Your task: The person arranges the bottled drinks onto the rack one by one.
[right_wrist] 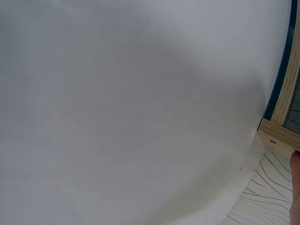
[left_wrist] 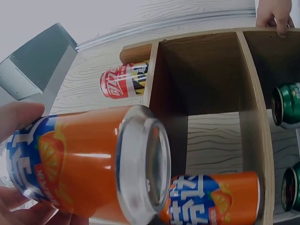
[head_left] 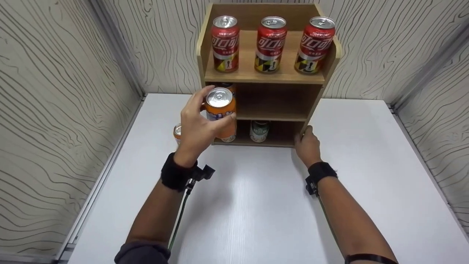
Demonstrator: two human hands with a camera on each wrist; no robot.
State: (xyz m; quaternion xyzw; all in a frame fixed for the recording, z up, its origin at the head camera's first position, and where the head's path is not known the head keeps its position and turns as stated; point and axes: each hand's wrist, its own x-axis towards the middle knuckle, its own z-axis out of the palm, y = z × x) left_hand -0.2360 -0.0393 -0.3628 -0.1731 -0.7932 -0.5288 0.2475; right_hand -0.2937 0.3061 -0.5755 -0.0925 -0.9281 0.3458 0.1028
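My left hand grips an orange soda can upright in front of the shelf's middle level, thumb on the near side. Up close in the left wrist view, the same can shows its silver top and blue-and-white lettering. Behind it, a second orange can stands on the middle level at the left. My right hand holds the lower right side panel of the wooden shelf. Only a sliver of that hand appears in the right wrist view, at the panel's edge.
Three red cola cans line the top level. Green cans stand on the bottom level, one partly hidden behind my held can in the head view. Another orange can is on the white table, left of the shelf. Patterned walls surround the table.
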